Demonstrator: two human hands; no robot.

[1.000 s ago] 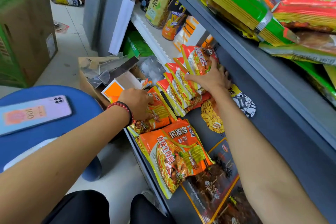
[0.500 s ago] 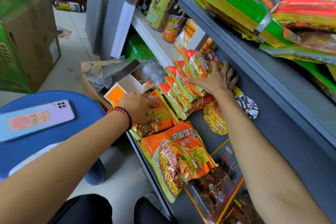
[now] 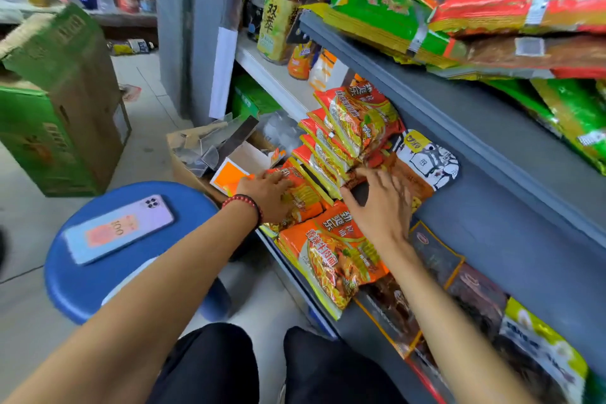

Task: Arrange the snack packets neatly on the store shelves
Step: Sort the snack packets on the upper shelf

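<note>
Several orange noodle packets [image 3: 357, 121] lean in a row at the far end of the grey lower shelf [image 3: 492, 239]. A flat stack of the same orange packets [image 3: 328, 259] lies at the shelf's front edge. My left hand [image 3: 267, 192], with a red bead bracelet, grips an orange noodle packet [image 3: 305, 203] beside that stack. My right hand [image 3: 380, 203] is blurred, with fingers spread and nothing in it, just below the leaning row and next to an orange, white and black packet [image 3: 426, 161].
Dark snack packets [image 3: 436, 256] lie further along the shelf. The upper shelf [image 3: 393, 75] holds green packets [image 3: 377, 16] and red packets. A blue stool [image 3: 82, 285] with a phone [image 3: 118, 228] stands left. An open cardboard box [image 3: 210, 147] and a green carton [image 3: 55, 102] are on the floor.
My right hand has come off the top of the leaning packets and drawn back toward me, fingers spreading. My left hand stays on its packet.
</note>
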